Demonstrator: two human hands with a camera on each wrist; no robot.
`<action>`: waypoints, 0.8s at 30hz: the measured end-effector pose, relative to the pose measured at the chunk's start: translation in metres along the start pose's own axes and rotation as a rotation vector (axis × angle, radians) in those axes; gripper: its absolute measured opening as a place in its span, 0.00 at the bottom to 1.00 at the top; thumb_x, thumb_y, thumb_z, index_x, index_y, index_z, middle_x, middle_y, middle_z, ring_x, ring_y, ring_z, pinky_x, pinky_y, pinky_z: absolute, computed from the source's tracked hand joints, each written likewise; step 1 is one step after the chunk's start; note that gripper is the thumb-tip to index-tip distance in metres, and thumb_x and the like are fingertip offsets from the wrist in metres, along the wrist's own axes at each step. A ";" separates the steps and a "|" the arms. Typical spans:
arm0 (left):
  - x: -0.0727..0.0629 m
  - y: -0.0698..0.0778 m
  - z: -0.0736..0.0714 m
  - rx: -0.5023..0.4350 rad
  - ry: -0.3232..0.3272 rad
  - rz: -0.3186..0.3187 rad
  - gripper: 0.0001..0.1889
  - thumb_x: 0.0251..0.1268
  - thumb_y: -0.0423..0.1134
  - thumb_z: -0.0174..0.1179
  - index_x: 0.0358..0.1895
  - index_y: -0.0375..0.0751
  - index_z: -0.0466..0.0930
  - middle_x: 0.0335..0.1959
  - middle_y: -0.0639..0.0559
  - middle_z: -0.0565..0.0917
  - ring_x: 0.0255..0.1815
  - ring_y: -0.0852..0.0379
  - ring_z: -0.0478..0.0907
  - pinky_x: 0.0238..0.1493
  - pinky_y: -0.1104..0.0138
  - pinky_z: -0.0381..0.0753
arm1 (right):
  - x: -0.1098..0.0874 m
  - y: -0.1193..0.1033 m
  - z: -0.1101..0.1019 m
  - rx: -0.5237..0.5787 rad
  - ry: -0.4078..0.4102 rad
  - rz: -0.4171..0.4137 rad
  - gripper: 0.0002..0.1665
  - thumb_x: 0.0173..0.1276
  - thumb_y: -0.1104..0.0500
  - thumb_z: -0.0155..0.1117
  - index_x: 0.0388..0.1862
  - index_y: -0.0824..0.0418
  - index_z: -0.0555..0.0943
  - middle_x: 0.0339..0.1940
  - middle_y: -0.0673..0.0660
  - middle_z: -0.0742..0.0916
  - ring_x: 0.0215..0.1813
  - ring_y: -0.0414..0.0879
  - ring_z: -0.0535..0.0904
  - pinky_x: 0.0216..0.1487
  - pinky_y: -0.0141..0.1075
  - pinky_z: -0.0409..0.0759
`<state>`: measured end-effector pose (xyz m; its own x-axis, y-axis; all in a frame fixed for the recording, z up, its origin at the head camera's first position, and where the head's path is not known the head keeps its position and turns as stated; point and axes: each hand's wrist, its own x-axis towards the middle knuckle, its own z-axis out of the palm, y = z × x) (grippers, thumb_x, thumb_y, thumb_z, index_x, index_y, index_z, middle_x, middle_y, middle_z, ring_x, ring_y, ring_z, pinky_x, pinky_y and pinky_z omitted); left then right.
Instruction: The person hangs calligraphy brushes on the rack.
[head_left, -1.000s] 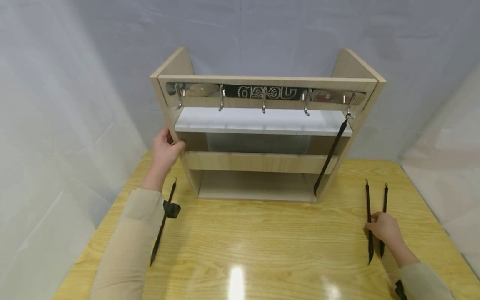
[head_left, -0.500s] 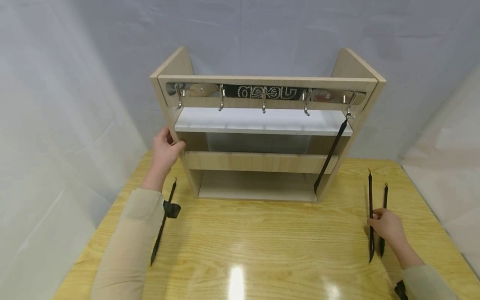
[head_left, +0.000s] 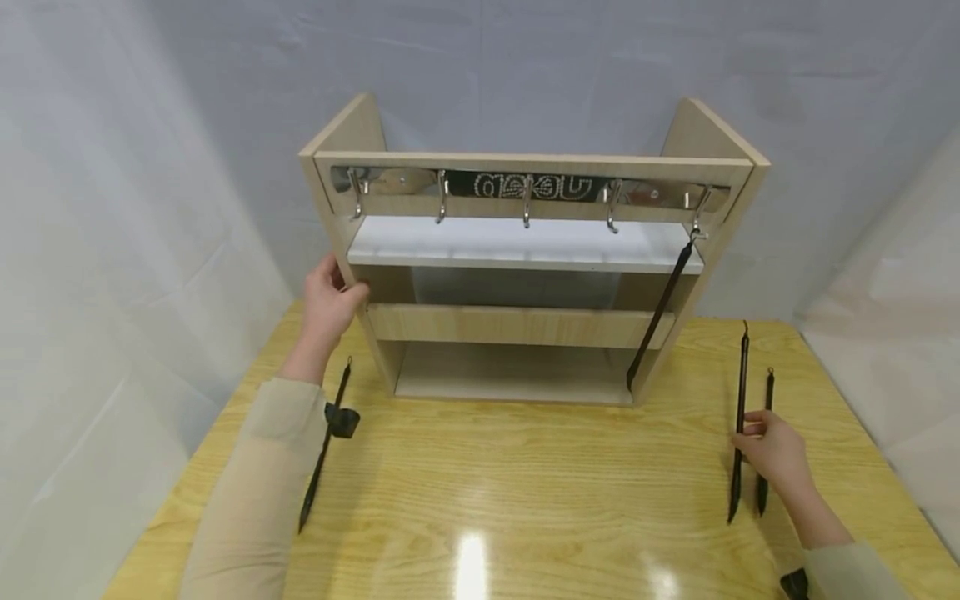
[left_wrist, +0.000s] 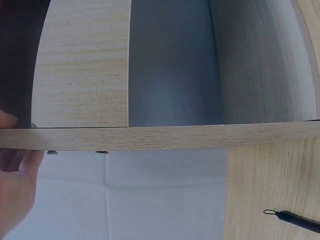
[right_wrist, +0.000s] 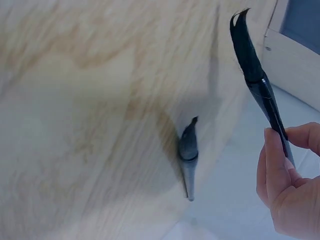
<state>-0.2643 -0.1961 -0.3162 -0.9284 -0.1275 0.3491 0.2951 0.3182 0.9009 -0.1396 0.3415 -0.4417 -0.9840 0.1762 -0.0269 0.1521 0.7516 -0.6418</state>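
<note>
My left hand [head_left: 327,307] grips the left side panel [left_wrist: 165,138] of a small wooden shelf [head_left: 517,325], thumb in front and fingers behind. At the right, my right hand [head_left: 778,454] pinches a black calligraphy brush [right_wrist: 266,95] by its handle. The brush is raised from the table, its hanging loop pointing toward the back and its dark bristles toward the front. Beside it a second calligraphy brush [head_left: 769,392] lies on the table, partly behind the hand. Another hanging brush [head_left: 660,310] dangles by its loop from the rightmost metal hook [head_left: 702,208] on the shelf.
The metal hook rail [head_left: 480,184] runs across the shelf's top front, with several hooks bare. Another brush [head_left: 340,392] lies on the wooden table [head_left: 510,475] at left, partly covered by the left wrist strap. Pale cloth [head_left: 525,67] hangs behind.
My right hand has lifted the brush off the table; its loop end has swung up and away while the bristle end shifted slightly left. The left hand stays on the shelf.
</note>
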 end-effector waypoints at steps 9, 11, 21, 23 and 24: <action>-0.001 0.001 0.000 0.017 0.001 0.007 0.25 0.49 0.22 0.49 0.57 0.31 0.66 0.49 0.36 0.74 0.49 0.48 0.70 0.47 0.60 0.74 | -0.004 -0.006 -0.001 0.079 0.014 0.040 0.26 0.59 0.64 0.53 0.52 0.80 0.62 0.40 0.72 0.74 0.35 0.57 0.76 0.27 0.37 0.80; -0.002 0.001 0.000 0.015 0.004 0.009 0.25 0.49 0.22 0.50 0.56 0.31 0.66 0.49 0.37 0.74 0.49 0.48 0.71 0.48 0.60 0.74 | -0.006 -0.008 -0.001 0.091 0.030 0.036 0.25 0.59 0.65 0.54 0.52 0.80 0.63 0.38 0.71 0.75 0.34 0.55 0.76 0.27 0.36 0.80; -0.001 0.001 0.001 0.013 0.015 0.002 0.25 0.49 0.22 0.50 0.56 0.31 0.66 0.49 0.37 0.74 0.49 0.48 0.70 0.50 0.59 0.73 | -0.011 -0.021 0.001 0.123 0.139 -0.016 0.23 0.56 0.66 0.56 0.48 0.77 0.66 0.36 0.69 0.78 0.27 0.26 0.68 0.24 0.27 0.78; -0.001 0.001 0.001 0.014 0.016 0.008 0.25 0.49 0.22 0.50 0.56 0.32 0.67 0.49 0.37 0.74 0.49 0.48 0.71 0.49 0.59 0.73 | -0.012 -0.024 0.002 0.133 0.148 -0.018 0.23 0.57 0.66 0.56 0.49 0.77 0.65 0.37 0.69 0.77 0.26 0.24 0.67 0.25 0.26 0.77; -0.001 0.001 0.001 0.015 0.016 0.011 0.25 0.49 0.22 0.50 0.56 0.32 0.67 0.49 0.37 0.74 0.49 0.48 0.71 0.49 0.59 0.73 | -0.012 -0.025 0.002 0.136 0.152 -0.020 0.23 0.57 0.66 0.56 0.49 0.77 0.65 0.38 0.69 0.77 0.26 0.23 0.67 0.25 0.26 0.77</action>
<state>-0.2629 -0.1946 -0.3160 -0.9214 -0.1391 0.3629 0.3014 0.3336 0.8932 -0.1319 0.3199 -0.4268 -0.9598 0.2637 0.0960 0.1088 0.6651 -0.7388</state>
